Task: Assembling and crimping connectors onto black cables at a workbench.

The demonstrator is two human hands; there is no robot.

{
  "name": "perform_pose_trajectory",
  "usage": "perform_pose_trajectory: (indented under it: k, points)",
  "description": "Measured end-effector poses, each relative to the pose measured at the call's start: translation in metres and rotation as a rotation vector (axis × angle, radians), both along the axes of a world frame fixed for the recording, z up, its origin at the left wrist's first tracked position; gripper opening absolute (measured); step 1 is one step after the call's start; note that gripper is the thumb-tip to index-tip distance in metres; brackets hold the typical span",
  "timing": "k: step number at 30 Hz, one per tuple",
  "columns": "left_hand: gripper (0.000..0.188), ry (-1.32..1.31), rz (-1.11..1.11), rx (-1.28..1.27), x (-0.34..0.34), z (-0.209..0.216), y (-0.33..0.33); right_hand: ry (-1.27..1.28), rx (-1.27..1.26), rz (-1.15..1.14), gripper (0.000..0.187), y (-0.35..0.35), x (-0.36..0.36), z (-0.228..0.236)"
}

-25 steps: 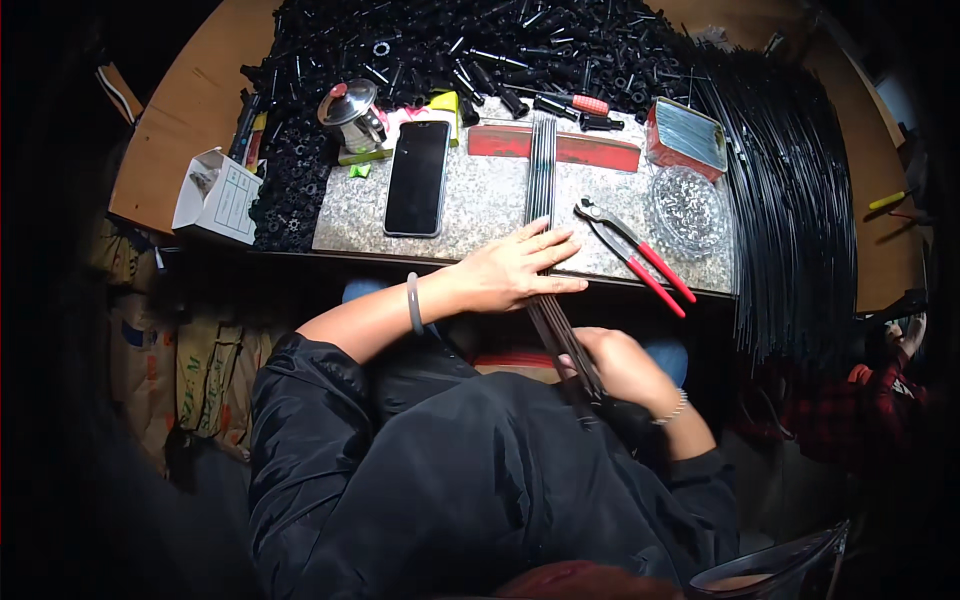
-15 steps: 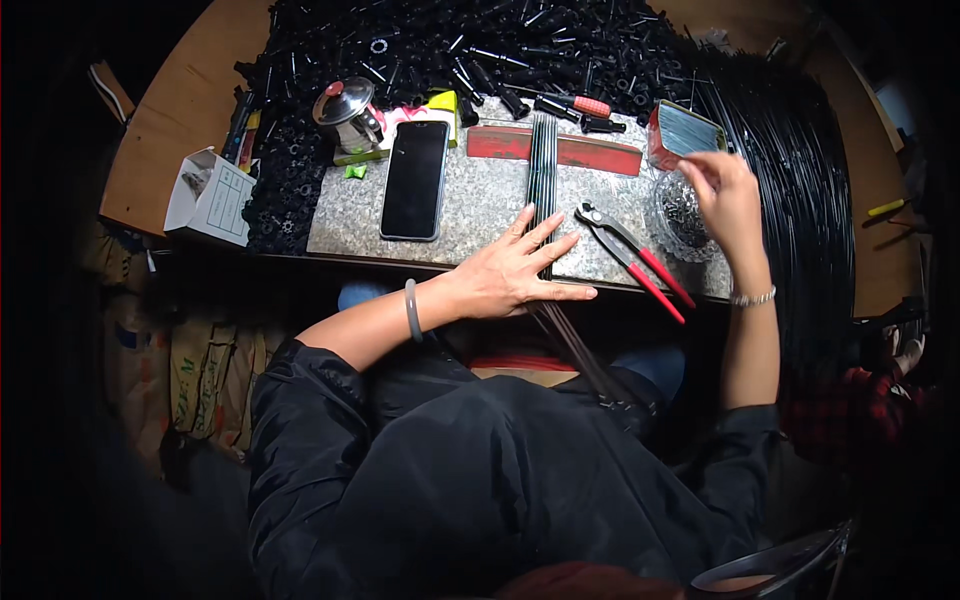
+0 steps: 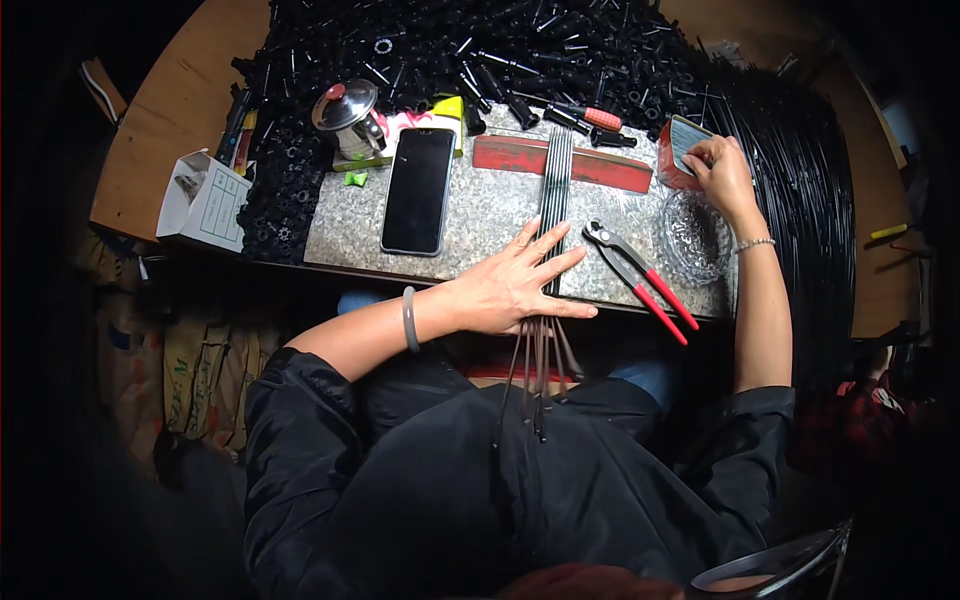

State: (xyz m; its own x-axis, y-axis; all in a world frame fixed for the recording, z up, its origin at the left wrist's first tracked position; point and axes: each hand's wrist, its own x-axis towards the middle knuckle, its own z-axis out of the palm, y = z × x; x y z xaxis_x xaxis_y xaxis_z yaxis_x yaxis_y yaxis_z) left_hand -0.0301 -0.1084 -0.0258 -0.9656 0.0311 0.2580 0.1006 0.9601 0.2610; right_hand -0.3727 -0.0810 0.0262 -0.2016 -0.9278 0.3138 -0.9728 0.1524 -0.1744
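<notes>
1. A set of slim dark rods [image 3: 557, 185] is laid across the speckled slab [image 3: 340, 225], right of its middle, from near the back edge to the front edge; past the front edge the ends are fanned out above the lap [image 3: 590, 400]
2. The rods are covered at the front edge by the left hand [image 3: 500, 292], which is spread flat with its back upward, its fingers apart and closed round nothing
3. The right hand [image 3: 722, 178] is held at the rim of a red tin [image 3: 671, 160] by the slab's back right corner; its fingers are bent, the tips brought near the thumb (whether anything is pinched there cannot be told)
4. A red bar [image 3: 505, 155] is set along the back edge and is crossed by the rods
5. A clear glass dish [image 3: 690, 245] is placed by the right edge, just in front of the tin
6. Red-handled pliers [image 3: 657, 286] are laid between the rods and the dish, with the handle ends carried out past the front edge
7. A phone [image 3: 418, 190] with a dark screen is laid in the left half, and a lidded metal pot [image 3: 350, 125] is stood by the back left corner
8. Black parts [image 3: 420, 50] are heaped beyond the back edge, and a thick sheaf of long black strands [image 3: 800, 180] is piled beyond the right edge
</notes>
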Motion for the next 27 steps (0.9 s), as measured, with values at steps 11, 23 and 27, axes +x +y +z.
perform_pose_trajectory:
  k: [11,23,27]
  points:
    - [0.074,0.05,0.037,0.004,-0.003,-0.002,0.0,-0.003,0.108,-0.031,0.012,0.0,0.006,0.011]
    - [0.069,0.011,0.056,-0.11,-0.001,0.0,0.003,-0.194,-0.363,0.175,0.01,-0.015,0.037,0.012]
    - [0.069,0.012,0.055,-0.129,-0.003,0.001,0.003,-0.272,-0.122,0.215,0.01,-0.036,0.074,-0.004]
